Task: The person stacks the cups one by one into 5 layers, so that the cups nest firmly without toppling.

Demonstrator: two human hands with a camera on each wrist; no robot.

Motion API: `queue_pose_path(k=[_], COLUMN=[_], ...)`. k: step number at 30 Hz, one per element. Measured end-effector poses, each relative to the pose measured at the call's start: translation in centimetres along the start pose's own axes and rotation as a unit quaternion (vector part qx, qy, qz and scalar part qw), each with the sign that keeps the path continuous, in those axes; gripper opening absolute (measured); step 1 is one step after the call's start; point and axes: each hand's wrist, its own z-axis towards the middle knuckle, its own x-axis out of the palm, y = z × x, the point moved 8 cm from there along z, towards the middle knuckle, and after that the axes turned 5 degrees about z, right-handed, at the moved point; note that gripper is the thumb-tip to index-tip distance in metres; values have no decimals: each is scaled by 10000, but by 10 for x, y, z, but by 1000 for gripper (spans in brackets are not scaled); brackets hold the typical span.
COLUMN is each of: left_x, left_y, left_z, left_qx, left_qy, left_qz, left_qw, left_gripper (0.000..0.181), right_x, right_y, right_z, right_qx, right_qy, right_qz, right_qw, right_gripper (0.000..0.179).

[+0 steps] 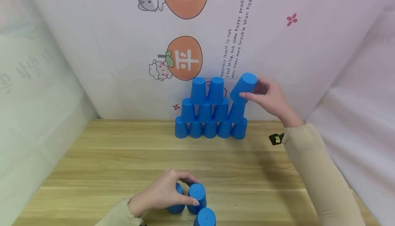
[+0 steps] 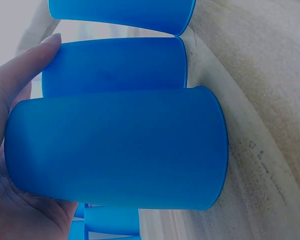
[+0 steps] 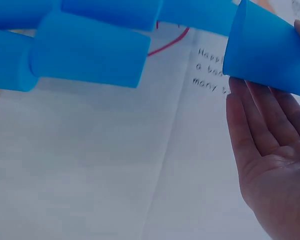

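At the far side of the table, blue cups (image 1: 210, 130) form a stepped stack, upside down. Two cups (image 1: 199, 91) stand side by side on its third level. To their right, my right hand (image 1: 273, 99) pinches a tilted cup (image 1: 245, 86) between thumb and fingers, over the right end of the second level. In the right wrist view this cup (image 3: 270, 50) stands apart from the stack. Near the front, my left hand (image 1: 165, 190) grips an upside-down cup (image 1: 197, 198), its thumb on the cup's side. Another cup (image 1: 176, 205) is beside it, partly hidden by the hand.
One more blue cup (image 1: 206, 217) stands at the bottom edge of the head view, close to the gripped one. The wooden table (image 1: 123, 157) meets a printed white cloth (image 1: 262, 47) behind the stack. Pale cloth walls (image 1: 40, 82) rise at both sides.
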Motion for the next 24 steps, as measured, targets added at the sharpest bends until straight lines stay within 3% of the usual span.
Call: queue_pose_path(k=[9,15,24], left_x=[-2,0,-1], left_y=[0,0,-1], left_z=[0,-1,-2], left_qx=[-32,-67,3], left_qy=[12,39,13], left_qz=[-31,-83,-83], left_qw=[10000,9999,10000], left_gripper=[40,39,39], right_x=[19,33,33], right_y=[-23,-35,-40], right_z=[37,39,38], right_qx=[364,511,474], right_qy=[290,513,454], right_qz=[-388,-561,-455], right_qw=[9982,9958,9968], right_gripper=[79,79,72])
